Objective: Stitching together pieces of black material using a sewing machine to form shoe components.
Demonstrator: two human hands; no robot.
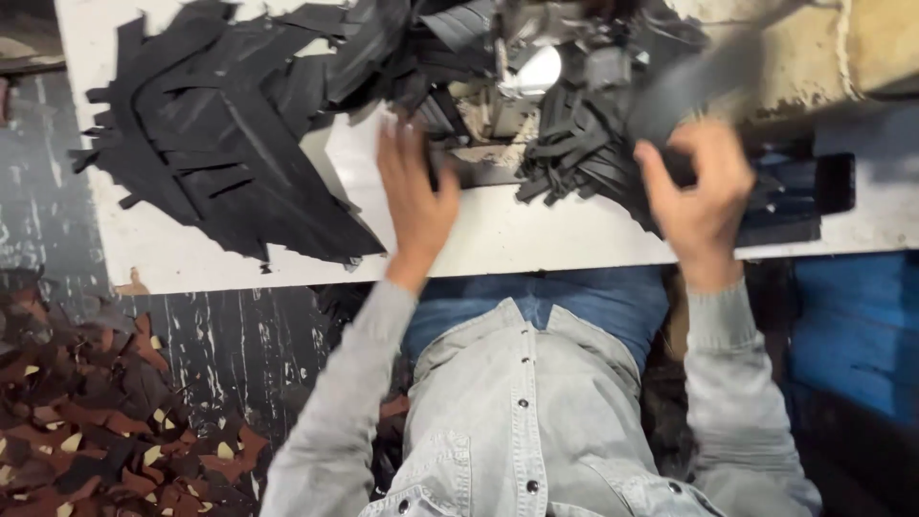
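Observation:
My left hand (414, 199) lies flat and spread on the white table (536, 239), its fingers reaching a dark flat piece under the sewing machine (522, 72). Curled at the table's right, my right hand (697, 196) pinches dark strips from a heap of cut black strips (584, 158). Motion blur hides exactly how the strips sit in the fingers. A big pile of black cut pieces (215, 134) covers the table's left side.
Brown and tan scraps (86, 421) litter the dark floor at lower left. A blue box (847, 330) stands under the table's right end. A beige machine body (823, 53) runs along the upper right.

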